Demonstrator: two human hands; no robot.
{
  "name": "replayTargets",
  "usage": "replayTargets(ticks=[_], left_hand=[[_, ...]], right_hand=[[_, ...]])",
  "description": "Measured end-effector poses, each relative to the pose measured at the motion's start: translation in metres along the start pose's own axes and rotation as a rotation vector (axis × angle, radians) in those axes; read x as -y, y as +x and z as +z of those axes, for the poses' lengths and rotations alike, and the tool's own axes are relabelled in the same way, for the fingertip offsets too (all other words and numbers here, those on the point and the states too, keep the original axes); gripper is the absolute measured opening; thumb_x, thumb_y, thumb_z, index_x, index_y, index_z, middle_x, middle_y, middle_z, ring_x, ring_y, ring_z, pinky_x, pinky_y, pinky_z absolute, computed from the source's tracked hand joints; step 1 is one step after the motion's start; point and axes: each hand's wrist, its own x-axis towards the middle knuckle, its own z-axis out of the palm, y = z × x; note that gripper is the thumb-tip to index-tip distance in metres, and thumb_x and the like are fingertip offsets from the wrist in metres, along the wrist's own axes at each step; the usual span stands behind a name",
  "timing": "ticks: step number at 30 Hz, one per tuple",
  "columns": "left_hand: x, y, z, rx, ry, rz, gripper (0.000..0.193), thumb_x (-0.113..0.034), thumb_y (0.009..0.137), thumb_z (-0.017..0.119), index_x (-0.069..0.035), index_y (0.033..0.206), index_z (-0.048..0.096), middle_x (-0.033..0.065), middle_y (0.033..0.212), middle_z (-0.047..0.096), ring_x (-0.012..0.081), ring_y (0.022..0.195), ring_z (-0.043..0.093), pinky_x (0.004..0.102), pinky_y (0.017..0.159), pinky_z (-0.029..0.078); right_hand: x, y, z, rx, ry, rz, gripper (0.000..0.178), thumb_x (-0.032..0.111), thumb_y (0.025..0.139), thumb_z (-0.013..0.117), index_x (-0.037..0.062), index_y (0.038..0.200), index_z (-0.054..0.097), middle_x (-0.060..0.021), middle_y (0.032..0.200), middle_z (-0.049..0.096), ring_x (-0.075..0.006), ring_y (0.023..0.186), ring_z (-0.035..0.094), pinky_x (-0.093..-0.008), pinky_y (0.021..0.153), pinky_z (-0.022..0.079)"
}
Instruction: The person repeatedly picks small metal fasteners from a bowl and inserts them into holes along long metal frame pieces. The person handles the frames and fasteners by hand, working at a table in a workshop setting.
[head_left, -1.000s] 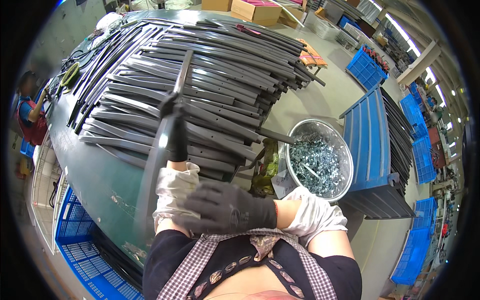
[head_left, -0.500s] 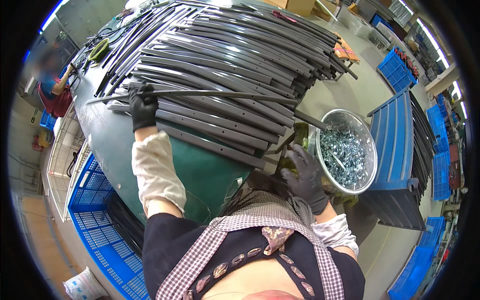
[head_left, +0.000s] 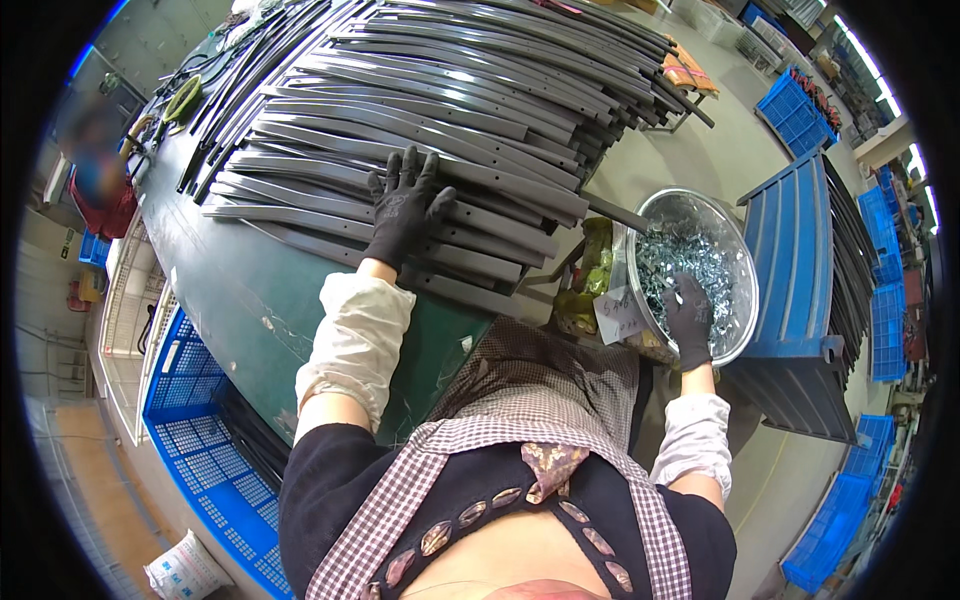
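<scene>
My left hand (head_left: 404,208), in a black glove, lies open with fingers spread over the near part of a layer of long dark metal strips (head_left: 400,118). It touches the strips and grips none. The strips lie side by side on a green table (head_left: 330,340), several with small holes. To the right, my gloved right hand (head_left: 690,318) reaches into a clear round tub (head_left: 745,262) of small shiny metal pieces (head_left: 672,250). Its fingers are drawn together at the pieces, the tips partly hidden; what they hold cannot be made out.
A paper label (head_left: 618,314) hangs at the tub's left side. Right of the tub stands a large blue bin (head_left: 790,265). A blue perforated crate (head_left: 205,470) sits below the table's left edge. Another person (head_left: 103,195) is at the far left. A green-rimmed round item (head_left: 182,100) lies on the table.
My left hand has let go of a thin dark strip, moved right and spread flat on the strips. My right hand has moved right from beside the tub into the metal pieces.
</scene>
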Motion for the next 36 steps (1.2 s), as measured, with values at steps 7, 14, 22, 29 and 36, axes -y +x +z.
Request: replayTargets(ticks=[7, 14, 22, 29, 36], left_hand=[[-0.011, 0.029, 0.009, -0.108, 0.076, -0.070, 0.069, -0.063, 0.096, 0.040, -0.029, 0.155, 0.033, 0.0101, 0.164, 0.022, 0.0376, 0.150, 0.019, 0.0625, 0.117, 0.007], [-0.005, 0.015, 0.014, -0.156, 0.013, -0.025, 0.068, -0.061, 0.097, 0.038, -0.024, 0.154, 0.035, 0.0103, 0.163, 0.025, 0.0375, 0.149, 0.021, 0.0561, 0.119, 0.009], [0.011, -0.053, -0.012, -0.144, 0.017, 0.137, 0.056, -0.048, 0.099, 0.044, -0.016, 0.146, 0.048, 0.0136, 0.152, 0.044, 0.0348, 0.142, 0.036, 0.0478, 0.119, 0.019], [0.008, -0.117, -0.037, -0.138, 0.073, 0.069, 0.052, -0.041, 0.098, 0.049, -0.011, 0.139, 0.054, 0.0148, 0.146, 0.050, 0.0343, 0.137, 0.041, 0.0479, 0.117, 0.022], [-0.013, -0.166, -0.036, -0.152, 0.181, -0.078, 0.052, -0.040, 0.098, 0.049, -0.010, 0.140, 0.052, 0.0153, 0.146, 0.049, 0.0338, 0.135, 0.043, 0.0495, 0.115, 0.023]], right_hand=[[-0.053, -0.021, 0.034, 0.285, -0.094, 0.168, 0.036, 0.023, 0.087, 0.061, 0.0077, 0.120, 0.061, -0.0207, 0.105, 0.069, -0.0401, 0.096, 0.066, -0.0507, 0.084, 0.051], [-0.061, -0.020, 0.038, 0.215, -0.202, 0.044, 0.050, 0.029, 0.084, 0.069, 0.0119, 0.129, 0.055, -0.0159, 0.116, 0.065, -0.0352, 0.109, 0.062, -0.0466, 0.090, 0.051], [-0.077, -0.008, 0.052, 0.377, -0.253, 0.137, 0.034, 0.027, 0.086, 0.065, 0.0119, 0.117, 0.065, -0.0161, 0.112, 0.068, -0.0366, 0.108, 0.064, -0.0475, 0.091, 0.051], [-0.103, -0.022, 0.058, 0.228, -0.216, 0.015, 0.021, 0.018, 0.089, 0.054, 0.0090, 0.102, 0.068, -0.0180, 0.099, 0.068, -0.0373, 0.094, 0.065, -0.0475, 0.082, 0.053], [-0.097, -0.027, 0.054, 0.046, -0.071, -0.016, 0.016, 0.019, 0.088, 0.054, 0.0047, 0.090, 0.062, -0.0192, 0.090, 0.065, -0.0397, 0.089, 0.064, -0.0502, 0.077, 0.051]])
